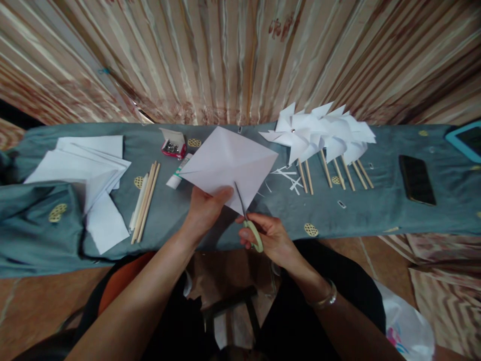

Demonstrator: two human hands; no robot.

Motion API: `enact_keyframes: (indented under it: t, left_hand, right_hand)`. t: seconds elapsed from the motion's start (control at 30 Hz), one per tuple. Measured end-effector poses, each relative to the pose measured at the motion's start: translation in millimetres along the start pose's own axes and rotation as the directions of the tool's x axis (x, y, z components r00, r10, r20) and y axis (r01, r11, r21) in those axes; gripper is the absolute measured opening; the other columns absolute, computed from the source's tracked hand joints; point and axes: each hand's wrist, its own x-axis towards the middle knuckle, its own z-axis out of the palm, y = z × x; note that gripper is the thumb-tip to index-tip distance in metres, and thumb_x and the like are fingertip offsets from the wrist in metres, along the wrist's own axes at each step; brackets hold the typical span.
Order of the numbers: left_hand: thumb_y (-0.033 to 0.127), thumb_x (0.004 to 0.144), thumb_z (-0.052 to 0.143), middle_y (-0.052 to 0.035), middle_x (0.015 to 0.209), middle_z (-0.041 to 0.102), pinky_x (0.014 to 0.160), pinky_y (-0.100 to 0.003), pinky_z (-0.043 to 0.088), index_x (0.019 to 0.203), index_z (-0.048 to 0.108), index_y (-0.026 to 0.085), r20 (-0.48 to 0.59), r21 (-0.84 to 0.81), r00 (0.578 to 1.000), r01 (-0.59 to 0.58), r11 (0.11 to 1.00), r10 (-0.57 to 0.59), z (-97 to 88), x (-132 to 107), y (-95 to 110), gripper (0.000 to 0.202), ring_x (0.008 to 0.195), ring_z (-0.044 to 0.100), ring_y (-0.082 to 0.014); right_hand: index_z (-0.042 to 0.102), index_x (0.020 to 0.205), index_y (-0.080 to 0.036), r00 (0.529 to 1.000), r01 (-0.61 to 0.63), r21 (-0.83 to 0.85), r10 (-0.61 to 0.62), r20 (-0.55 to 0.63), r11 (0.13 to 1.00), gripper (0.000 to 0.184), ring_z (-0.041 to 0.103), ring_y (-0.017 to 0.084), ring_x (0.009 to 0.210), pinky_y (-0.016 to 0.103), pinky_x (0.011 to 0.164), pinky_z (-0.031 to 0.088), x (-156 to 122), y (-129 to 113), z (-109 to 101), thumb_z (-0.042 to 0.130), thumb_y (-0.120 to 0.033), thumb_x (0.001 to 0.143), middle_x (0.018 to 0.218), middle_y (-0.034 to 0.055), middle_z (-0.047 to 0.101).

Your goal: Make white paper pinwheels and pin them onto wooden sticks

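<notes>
A square sheet of white paper [229,155] is held up over the table with one corner toward me. My left hand [207,208] grips its near left edge, thumb on top and fingers underneath. In my right hand [268,233] is a pair of scissors [254,235] with pale green handles. One dark blade lies over the paper near its front corner, pointing toward the middle; the other blade is hidden below. Creases run across the sheet. Just left of it lie a white glue tube [179,173] and a small open box of metal pins [173,145].
Several paper pinwheels [323,133] on wooden sticks lie to the right, near thin paper strips [293,178]. Loose sticks [146,203] and white sheets [75,163] lie left. A phone [417,179] and a blue-framed device [466,140] rest at the right. A curtain [225,60] hangs behind.
</notes>
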Motion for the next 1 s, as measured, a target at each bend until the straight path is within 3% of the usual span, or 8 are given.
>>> enact_keyframes:
  t: [0.4,0.57,0.8,1.0]
  left_hand:
    - [0.021,0.058,0.076,-0.0045,0.083,0.072,0.071,-0.033,0.054,0.081,0.067,0.018,0.018,0.04,1.0,0.013,0.999,-0.013,-0.5,-1.4,-2.9,0.025,0.074,0.066,-0.0203]
    - [0.021,0.057,0.076,-0.0042,0.083,0.073,0.072,-0.033,0.054,0.082,0.067,0.019,0.033,0.015,0.999,0.01,1.0,-0.011,-0.2,-2.0,-1.3,0.026,0.073,0.065,-0.0201]
    - [0.021,0.057,0.076,-0.0034,0.082,0.072,0.07,-0.032,0.054,0.081,0.066,0.019,0.03,0.027,1.0,0.008,1.0,-0.009,0.6,-2.8,-0.2,0.026,0.073,0.065,-0.0198]
    - [0.021,0.058,0.075,-0.0037,0.083,0.071,0.071,-0.032,0.053,0.082,0.066,0.019,0.028,0.028,0.999,0.018,0.999,-0.019,0.3,-3.4,-0.3,0.026,0.074,0.065,-0.02]
  right_hand:
    - [0.064,0.09,-0.018,1.0,0.023,-0.051,-0.023,0.008,0.998,0.044,0.054,0.007,0.045,0.018,0.043,0.04,2.1,2.7,-3.2,0.084,-0.043,0.06,0.056,-0.0057,0.063]
    - [0.057,0.106,-0.02,1.0,0.025,-0.067,-0.023,0.021,0.997,0.056,0.056,0.01,0.047,0.02,0.045,0.043,1.5,-2.5,-3.3,0.083,-0.041,0.061,0.053,-0.0086,0.058]
    - [0.054,0.112,-0.021,1.0,0.004,-0.049,-0.003,0.008,0.999,0.065,0.057,0.009,0.045,0.02,0.044,0.044,0.5,-6.6,-2.2,0.085,-0.042,0.059,0.052,-0.0105,0.057]
    - [0.055,0.111,-0.022,1.0,0.017,-0.058,-0.016,0.014,0.998,0.061,0.057,0.01,0.045,0.021,0.043,0.044,1.0,-4.9,-2.4,0.084,-0.042,0.061,0.053,-0.0104,0.057]
